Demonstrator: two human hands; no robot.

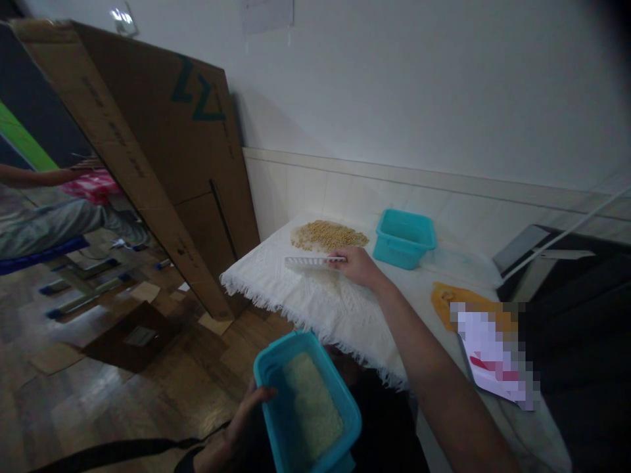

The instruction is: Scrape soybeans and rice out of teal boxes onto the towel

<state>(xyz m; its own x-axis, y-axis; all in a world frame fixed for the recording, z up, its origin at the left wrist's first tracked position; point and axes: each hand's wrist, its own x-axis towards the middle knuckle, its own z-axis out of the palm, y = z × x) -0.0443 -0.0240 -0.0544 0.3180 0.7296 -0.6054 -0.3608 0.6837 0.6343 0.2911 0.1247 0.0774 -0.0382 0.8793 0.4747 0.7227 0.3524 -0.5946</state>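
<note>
My right hand [359, 266] reaches across a white fringed cloth [315, 309] on the table and grips a flat white toothed scraper [310, 261] by one end. The scraper lies just in front of a pile of tan grains [328, 235]. My left hand [244, 417] holds the near rim of a teal plastic tub [276, 368], thumb over the edge. That tub sits low in front of the table and contains pale whitish grains [310, 407]. A second teal tub [404, 238] stands on the cloth to the right of the pile.
A large cardboard sheet [162, 157] leans against the wall at left. An orange item [446, 299] and a blurred paper [493, 351] lie at the table's right. Another person's arm [44, 176] and legs show at far left, above a wooden floor with a flat box [131, 338].
</note>
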